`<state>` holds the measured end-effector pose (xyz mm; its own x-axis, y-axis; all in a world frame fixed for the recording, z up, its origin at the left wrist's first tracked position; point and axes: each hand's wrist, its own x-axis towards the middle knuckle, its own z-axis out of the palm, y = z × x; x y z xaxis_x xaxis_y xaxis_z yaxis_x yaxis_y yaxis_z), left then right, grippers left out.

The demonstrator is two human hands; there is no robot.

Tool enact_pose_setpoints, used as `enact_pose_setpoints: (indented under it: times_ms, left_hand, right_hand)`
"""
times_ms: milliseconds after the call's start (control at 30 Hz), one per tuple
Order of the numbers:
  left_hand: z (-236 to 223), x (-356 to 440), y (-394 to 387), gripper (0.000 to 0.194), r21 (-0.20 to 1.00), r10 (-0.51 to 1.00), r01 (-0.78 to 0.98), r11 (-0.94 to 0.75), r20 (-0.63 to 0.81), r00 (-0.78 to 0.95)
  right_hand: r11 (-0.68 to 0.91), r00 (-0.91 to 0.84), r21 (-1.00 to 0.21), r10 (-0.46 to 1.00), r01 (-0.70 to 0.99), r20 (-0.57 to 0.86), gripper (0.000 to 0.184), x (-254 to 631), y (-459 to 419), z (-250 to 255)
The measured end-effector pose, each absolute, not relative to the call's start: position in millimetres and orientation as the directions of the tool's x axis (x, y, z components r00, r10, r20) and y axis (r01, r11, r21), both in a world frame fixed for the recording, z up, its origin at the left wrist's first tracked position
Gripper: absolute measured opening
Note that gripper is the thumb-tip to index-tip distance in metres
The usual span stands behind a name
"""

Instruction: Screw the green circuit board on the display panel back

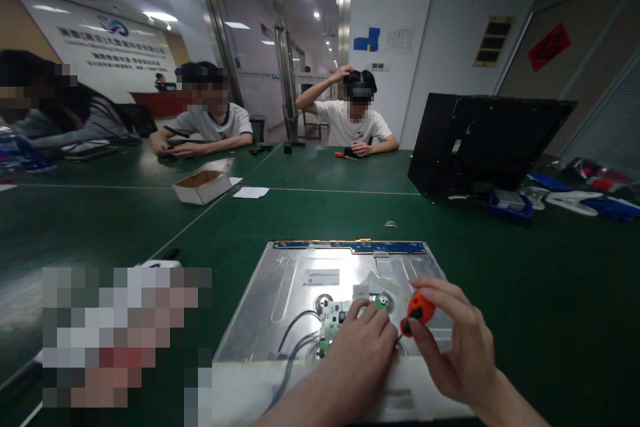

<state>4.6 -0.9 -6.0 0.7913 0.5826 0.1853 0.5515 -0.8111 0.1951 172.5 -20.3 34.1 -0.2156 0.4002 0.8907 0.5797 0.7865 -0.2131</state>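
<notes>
A flat metal display panel (pixel 295 280) lies in front of me, with a blue circuit strip (pixel 320 246) along its far edge. On it sits a green circuit board (pixel 330 327) with black cables (pixel 295 340) running off to the left. My left hand (pixel 367 340) rests over the board, fingers curled together and their tips partly hidden. In my right hand (pixel 463 340), thumb and fingers grip the orange and black handle of a screwdriver (pixel 421 307). Its shaft slants down toward my left hand, where the tip is hidden.
A black monitor casing (pixel 480 147) stands at the back right beside a blue tray (pixel 510 203). An open white box (pixel 203 187) and a paper slip (pixel 251 193) lie further back left. Several people sit around the green table (pixel 320 213); another screwdriver (pixel 345 156) lies near one.
</notes>
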Motion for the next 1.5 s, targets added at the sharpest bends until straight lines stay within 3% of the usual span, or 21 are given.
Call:
enact_pose_setpoints:
  times_ms: [167,500,667,833,1100,1367,1500]
  left_hand:
    - [-9.7,5.3,-1.5,0.015,0.197,0.591,0.558,-0.806,0.214,0.778]
    - [-8.1,6.6,-0.6,0.015,0.143,0.585,0.568,-0.811,0.179,0.791]
    - [-5.8,6.3,0.0,0.019,0.179,0.577,0.551,-0.815,0.158,0.802]
    - [-7.9,7.5,-1.1,0.012,0.135,0.593,0.577,-0.805,0.182,0.784]
    - [-10.1,7.2,-1.0,0.012,0.13,0.582,0.567,-0.813,0.189,0.791]
    - [-7.1,7.6,-2.0,0.012,0.098,0.586,0.578,-0.81,0.183,0.79]
    - [-7.2,7.2,-2.5,0.015,0.103,0.581,0.573,-0.813,0.183,0.793]
  right_hand:
    - [0.775,-0.261,-0.177,0.405,0.607,0.876,0.045,173.8,-22.2,37.7]
    - [0.792,-0.164,-0.283,0.429,0.541,0.888,0.049,171.6,-18.9,29.8]
    - [0.79,-0.22,-0.232,0.417,0.567,0.882,0.049,172.5,-21.2,34.1]
    - [0.772,-0.233,-0.19,0.401,0.607,0.886,0.047,173.0,-21.3,37.0]
    - [0.802,-0.156,-0.288,0.423,0.524,0.893,0.049,170.8,-19.0,32.6]
    - [0.787,-0.243,-0.196,0.401,0.585,0.883,0.043,172.2,-21.5,36.6]
    - [0.806,-0.249,-0.209,0.4,0.553,0.882,0.045,172.6,-23.1,36.7]
